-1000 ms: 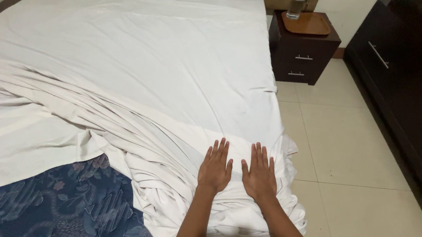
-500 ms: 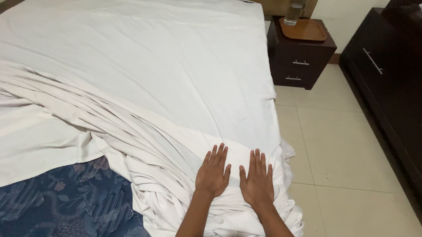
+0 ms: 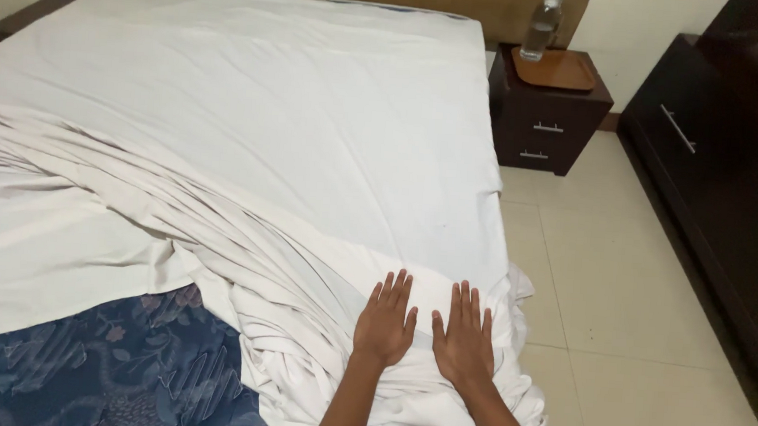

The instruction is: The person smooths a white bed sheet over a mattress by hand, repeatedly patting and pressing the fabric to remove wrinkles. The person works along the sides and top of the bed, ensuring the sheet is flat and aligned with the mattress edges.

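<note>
A wide bed carries a white sheet (image 3: 270,116), flat over its far part and bunched into long folds (image 3: 242,257) toward the near right corner. My left hand (image 3: 386,322) and my right hand (image 3: 463,336) lie flat side by side on the crumpled sheet at that corner, fingers spread, palms down, gripping nothing. At the near left the sheet is pulled back, and a dark blue patterned mattress cover (image 3: 101,371) shows.
A dark wooden nightstand (image 3: 546,118) stands right of the bed's head, with a brown tray (image 3: 553,69) and a clear water bottle (image 3: 543,24) on top. A dark dresser (image 3: 726,211) lines the right wall. Beige floor tiles (image 3: 605,282) lie between.
Both hands have stayed flat on the sheet at the same corner. The camera has tilted up slightly, showing more of the headboard and bottle.
</note>
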